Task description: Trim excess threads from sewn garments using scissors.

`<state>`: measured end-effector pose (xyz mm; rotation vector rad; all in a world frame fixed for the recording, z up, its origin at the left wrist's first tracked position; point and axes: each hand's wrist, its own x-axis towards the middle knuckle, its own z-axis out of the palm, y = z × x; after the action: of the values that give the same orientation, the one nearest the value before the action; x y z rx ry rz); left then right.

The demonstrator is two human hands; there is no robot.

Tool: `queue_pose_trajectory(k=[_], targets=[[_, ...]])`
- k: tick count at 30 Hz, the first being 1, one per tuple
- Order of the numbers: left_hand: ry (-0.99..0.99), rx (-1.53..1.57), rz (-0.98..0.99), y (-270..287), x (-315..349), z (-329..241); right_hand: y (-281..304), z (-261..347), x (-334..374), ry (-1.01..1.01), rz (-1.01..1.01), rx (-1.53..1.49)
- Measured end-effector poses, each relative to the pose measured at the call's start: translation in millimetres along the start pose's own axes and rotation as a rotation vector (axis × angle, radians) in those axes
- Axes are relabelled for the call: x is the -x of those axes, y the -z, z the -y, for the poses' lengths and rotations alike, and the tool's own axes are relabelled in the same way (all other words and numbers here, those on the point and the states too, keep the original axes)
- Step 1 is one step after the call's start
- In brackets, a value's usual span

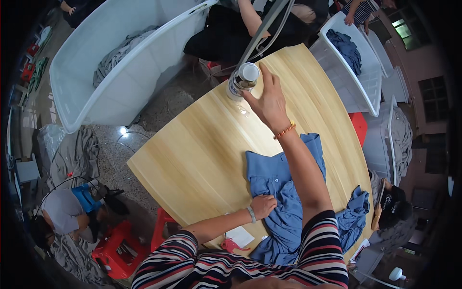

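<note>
A bottle with a white cap [249,72] stands at the table's far edge. My right hand [270,98] reaches beside it, thumb close to its side and fingers spread past the cap. Some light shows between palm and bottle, and I cannot tell whether the thumb touches. An orange bead bracelet is on that wrist. My left hand [263,207] is closed on the edge of a blue button-up garment [284,212], which lies rumpled in front of me, partly under my right arm. Another crumpled blue garment [353,219] lies to its right.
The wooden table [192,159] has a curved right edge. Near me are white paper [239,237] and a small red object [232,245]. White bins of clothing stand far left [72,96] and far right [373,86]. Red stools [118,250] and several people surround the table.
</note>
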<state>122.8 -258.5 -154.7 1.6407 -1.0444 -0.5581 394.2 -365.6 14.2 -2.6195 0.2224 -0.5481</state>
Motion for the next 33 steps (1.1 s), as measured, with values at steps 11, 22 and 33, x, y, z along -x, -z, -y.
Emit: queue_pose_trajectory(k=[11, 22, 33], targets=[[0.002, 0.037, -0.023, 5.2, -0.6, -1.0, -2.9, -23.6, -51.5, 0.020, 0.173, -0.061], [0.022, 0.064, 0.038, 9.2, -8.7, -4.3, -1.1, -43.0, -68.0, -0.031, 0.277, -0.065], [0.109, 0.161, 0.030, 21.7, -4.4, -6.2, 58.8, -68.8, 107.7, -0.250, 0.116, -0.311]])
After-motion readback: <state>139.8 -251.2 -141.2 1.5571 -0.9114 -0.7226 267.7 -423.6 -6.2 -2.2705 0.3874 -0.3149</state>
